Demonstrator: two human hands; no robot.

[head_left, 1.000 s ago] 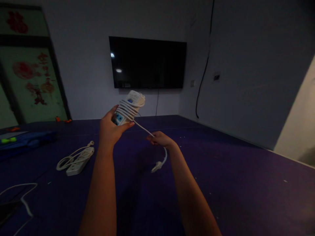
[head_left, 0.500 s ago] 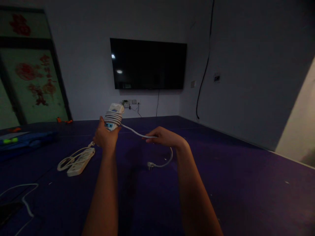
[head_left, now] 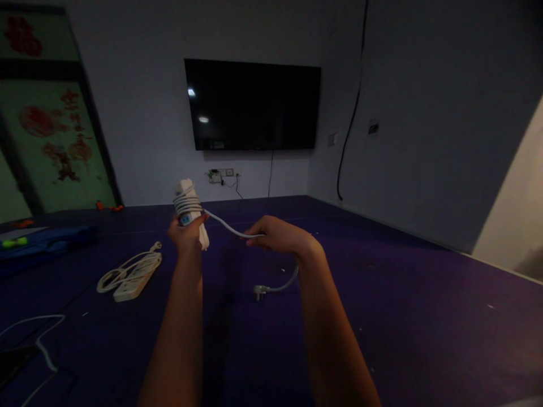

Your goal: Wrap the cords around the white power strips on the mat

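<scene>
Television [head_left: 253, 106] hangs beyond left hand [head_left: 186, 234] gripping power strip [head_left: 185, 219], right hand [head_left: 278, 234] pinching its cord [head_left: 229, 227], second strip [head_left: 138, 280] nearby.

From my bare left forearm [head_left: 178, 322], angled up towards twelve o'clock, my bare left hand [head_left: 185, 233] is curled in a grip, thumb [head_left: 202, 219] towards two; my bare right hand [head_left: 278, 233] bends at the wrist [head_left: 310, 249] towards nine, fingers [head_left: 258, 241] pinched together

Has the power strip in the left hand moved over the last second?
Yes: the power strip has shifted left and down in the picture, judged against the wall-mounted television.
</scene>
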